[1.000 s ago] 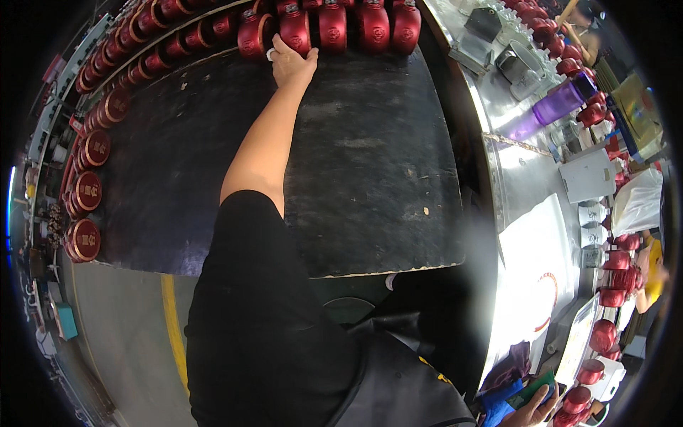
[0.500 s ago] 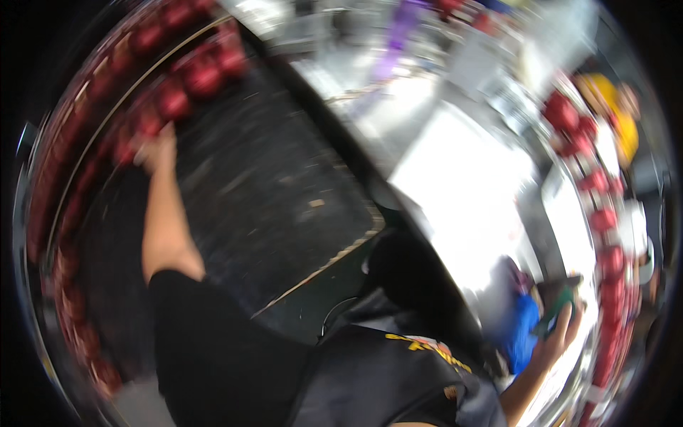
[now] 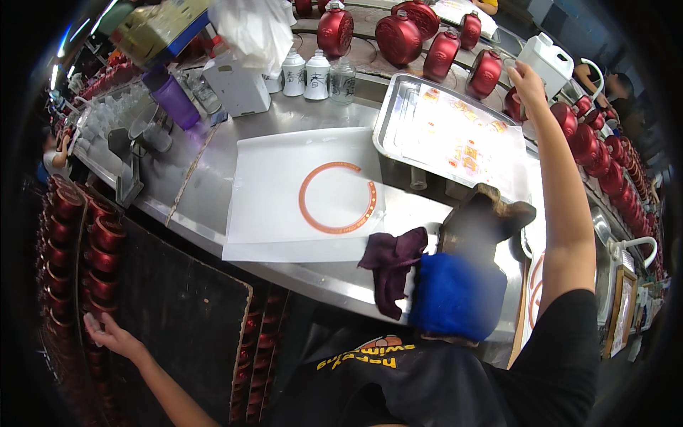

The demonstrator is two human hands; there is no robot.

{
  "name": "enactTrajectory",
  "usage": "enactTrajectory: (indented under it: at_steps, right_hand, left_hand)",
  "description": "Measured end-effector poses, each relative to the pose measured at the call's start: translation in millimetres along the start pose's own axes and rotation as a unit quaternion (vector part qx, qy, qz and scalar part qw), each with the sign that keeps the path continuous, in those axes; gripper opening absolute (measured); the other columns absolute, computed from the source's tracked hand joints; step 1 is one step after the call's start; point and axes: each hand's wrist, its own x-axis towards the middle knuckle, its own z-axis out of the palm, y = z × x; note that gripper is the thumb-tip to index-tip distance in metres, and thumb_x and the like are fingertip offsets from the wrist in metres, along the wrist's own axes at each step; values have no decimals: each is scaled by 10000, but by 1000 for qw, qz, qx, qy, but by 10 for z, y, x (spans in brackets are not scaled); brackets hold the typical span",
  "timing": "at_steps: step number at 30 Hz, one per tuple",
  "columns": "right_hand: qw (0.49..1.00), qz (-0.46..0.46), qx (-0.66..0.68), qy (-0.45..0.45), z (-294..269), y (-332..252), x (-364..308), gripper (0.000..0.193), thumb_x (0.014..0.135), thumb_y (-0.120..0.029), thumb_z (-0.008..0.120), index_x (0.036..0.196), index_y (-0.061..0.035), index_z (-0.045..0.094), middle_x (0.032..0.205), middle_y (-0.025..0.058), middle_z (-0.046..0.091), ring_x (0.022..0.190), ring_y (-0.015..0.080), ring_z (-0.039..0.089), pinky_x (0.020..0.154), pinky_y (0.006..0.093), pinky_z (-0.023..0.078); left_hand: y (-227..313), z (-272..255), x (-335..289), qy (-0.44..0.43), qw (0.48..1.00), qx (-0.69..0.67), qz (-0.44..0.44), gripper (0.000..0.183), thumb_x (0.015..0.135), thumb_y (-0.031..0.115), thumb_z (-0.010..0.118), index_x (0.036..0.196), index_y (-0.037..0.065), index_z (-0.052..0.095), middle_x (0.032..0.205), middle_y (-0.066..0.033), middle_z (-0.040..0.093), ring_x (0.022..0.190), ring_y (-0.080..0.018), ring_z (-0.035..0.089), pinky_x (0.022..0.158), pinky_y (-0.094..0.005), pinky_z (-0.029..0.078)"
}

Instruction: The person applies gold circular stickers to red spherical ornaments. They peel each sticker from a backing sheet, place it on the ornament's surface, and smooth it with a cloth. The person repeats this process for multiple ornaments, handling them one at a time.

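My right hand (image 3: 528,87) reaches to the back right, its fingers curled at the top of a red round bottle (image 3: 513,105) in the row there. The hand hides that bottle's neck. Low on the left, my left hand (image 3: 114,337) has its fingers apart, beside stacked dark-red bottles (image 3: 105,260); whether it touches them I cannot tell. On the steel table before me, a white sheet (image 3: 267,192) carries a red-and-gold ring-shaped decal (image 3: 306,213). A metal tray (image 3: 384,135) behind it holds a sheet of small red-and-gold decals (image 3: 466,153).
A blue cloth (image 3: 455,295) wraps part of a worn stand (image 3: 491,213), with a maroon cloth (image 3: 393,267) alongside. White bottles (image 3: 317,77), a purple bottle (image 3: 171,99) and a white jug (image 3: 546,60) stand farther back. A black board (image 3: 178,320) lies below the table's left edge.
My view has swung right, toward the table. My right hand has moved from the near right, where it held something green, to the far red bottles. My left hand stays by the stacked bottles.
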Motion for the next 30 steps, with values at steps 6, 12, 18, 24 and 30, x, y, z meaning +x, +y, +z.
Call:
enactTrajectory:
  at_steps: [6, 12, 18, 24, 30]
  right_hand:
    - [982, -62, -160, 79, 268, 431, 1165, 618, 891, -486, 702, 1291, -16, 680, 1120, 205, 753, 1068, 365, 714, 870, 439, 572]
    - [974, -137, -154, 92, -112, 1007, 1197, 409, 891, -390, 727, 1056, -18, 770, 1051, 220, 746, 1023, 377, 704, 911, 443, 540]
    - [967, -152, -125, 161, -712, 1094, 531, 367, 940, -341, 718, 1040, 11, 746, 1013, 198, 722, 929, 343, 699, 841, 416, 541]
    - [956, -287, 58, -8, -2000, 374, -589, 250, 1034, -243, 669, 1153, -26, 705, 1069, 3, 671, 1074, 111, 604, 957, 258, 454]
    - [879, -358, 197, -247, -2161, -408, -1815, 291, 1070, -230, 588, 1234, -4, 668, 1252, 119, 633, 1250, 196, 577, 1066, 318, 492]
  left_hand:
    - [2944, 828, -1276, -466, 858, -191, 97, 358, 948, 169, 641, 1245, -31, 666, 1336, -214, 636, 1258, -363, 584, 1089, -479, 440]
    - [3923, 1524, -1971, -652, 659, -262, 267, 315, 866, 130, 740, 1171, 57, 706, 1324, -182, 619, 1185, -417, 577, 1039, -495, 473]
    - [3826, 1678, -2040, -637, 692, -242, 239, 314, 854, 157, 766, 1146, 59, 706, 1330, -202, 579, 1219, -431, 517, 1055, -501, 442]
    - [4066, 1842, -1678, -539, 719, -405, 166, 414, 930, 247, 746, 1281, 45, 659, 1343, -235, 555, 1217, -388, 540, 1031, -450, 457]
    - [5122, 2208, -1653, -584, 510, -631, 1, 795, 928, 369, 746, 1541, 6, 394, 1366, -154, 585, 1221, -224, 588, 1069, -373, 466]
